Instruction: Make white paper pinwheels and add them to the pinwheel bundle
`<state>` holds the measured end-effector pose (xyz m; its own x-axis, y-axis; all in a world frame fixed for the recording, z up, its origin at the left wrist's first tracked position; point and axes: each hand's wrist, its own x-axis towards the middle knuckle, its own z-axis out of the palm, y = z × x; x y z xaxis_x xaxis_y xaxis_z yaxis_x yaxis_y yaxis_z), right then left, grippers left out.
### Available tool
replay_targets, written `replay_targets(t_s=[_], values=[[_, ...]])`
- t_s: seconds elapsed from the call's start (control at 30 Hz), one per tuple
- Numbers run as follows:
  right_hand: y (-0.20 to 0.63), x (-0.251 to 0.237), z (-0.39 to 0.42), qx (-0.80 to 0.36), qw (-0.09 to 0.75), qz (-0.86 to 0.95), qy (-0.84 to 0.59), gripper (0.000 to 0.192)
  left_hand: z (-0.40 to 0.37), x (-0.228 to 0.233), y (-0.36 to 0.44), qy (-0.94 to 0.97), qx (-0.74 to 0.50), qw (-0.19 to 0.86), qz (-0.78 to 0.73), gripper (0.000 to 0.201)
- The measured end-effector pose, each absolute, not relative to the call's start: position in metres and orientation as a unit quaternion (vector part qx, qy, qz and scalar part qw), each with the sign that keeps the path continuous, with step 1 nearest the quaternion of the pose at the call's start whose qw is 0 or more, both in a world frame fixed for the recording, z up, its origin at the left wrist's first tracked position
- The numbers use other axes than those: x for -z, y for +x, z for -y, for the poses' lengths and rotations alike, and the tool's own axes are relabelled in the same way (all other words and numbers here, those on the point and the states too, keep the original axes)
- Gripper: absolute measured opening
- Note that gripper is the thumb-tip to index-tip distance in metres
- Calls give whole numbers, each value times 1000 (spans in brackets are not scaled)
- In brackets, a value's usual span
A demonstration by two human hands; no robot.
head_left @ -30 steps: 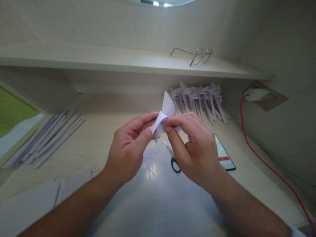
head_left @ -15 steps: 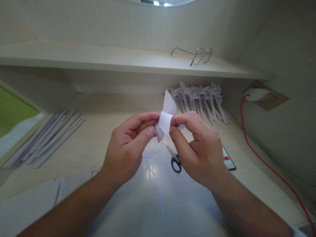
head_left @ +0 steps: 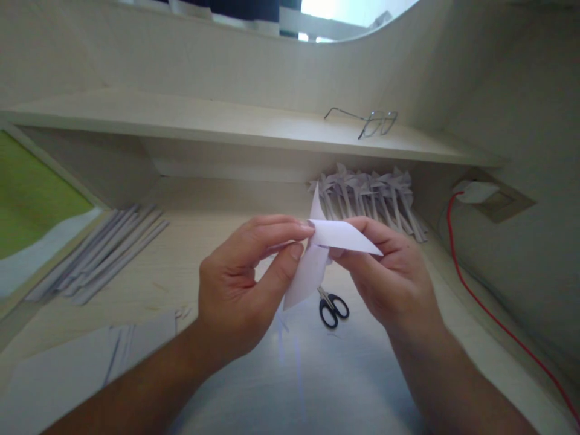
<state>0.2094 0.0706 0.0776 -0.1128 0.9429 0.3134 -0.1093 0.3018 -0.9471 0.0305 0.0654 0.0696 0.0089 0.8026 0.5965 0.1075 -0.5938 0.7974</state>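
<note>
A white paper pinwheel [head_left: 342,235] is held up over the desk, its pointed blades spread to the right, top and lower left. My left hand [head_left: 244,278] pinches it near the middle between thumb and forefinger. On the other side my right hand [head_left: 394,278] grips it from behind a blade, which partly hides the fingertips. Black-handled scissors [head_left: 333,307] lie on the desk just below the pinwheel. Behind it, against the back wall, several finished paper pinwheels on sticks [head_left: 371,190] lie in a row.
Several rolled paper sticks [head_left: 102,254] lie at the left, with white paper sheets [head_left: 58,368] nearer me. Glasses [head_left: 378,124] rest on the shelf [head_left: 226,124]. A red cable [head_left: 493,320] runs from a plug [head_left: 475,191] down the right side.
The pinwheel has been turned, so a blade now points right and another down-left. My left forefinger has come onto its middle. The view has tilted up a little, and the scissors show more fully.
</note>
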Motion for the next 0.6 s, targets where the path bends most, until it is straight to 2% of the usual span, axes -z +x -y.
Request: replay_targets(t_s=[0.3, 0.6], values=[[209, -75, -70, -463, 575, 568, -364, 12, -66, -71, 30, 680, -606, 253, -325, 26], [215, -85, -68, -507, 536, 543, -401, 13, -63, -73, 30, 682, -622, 243, -299, 32]])
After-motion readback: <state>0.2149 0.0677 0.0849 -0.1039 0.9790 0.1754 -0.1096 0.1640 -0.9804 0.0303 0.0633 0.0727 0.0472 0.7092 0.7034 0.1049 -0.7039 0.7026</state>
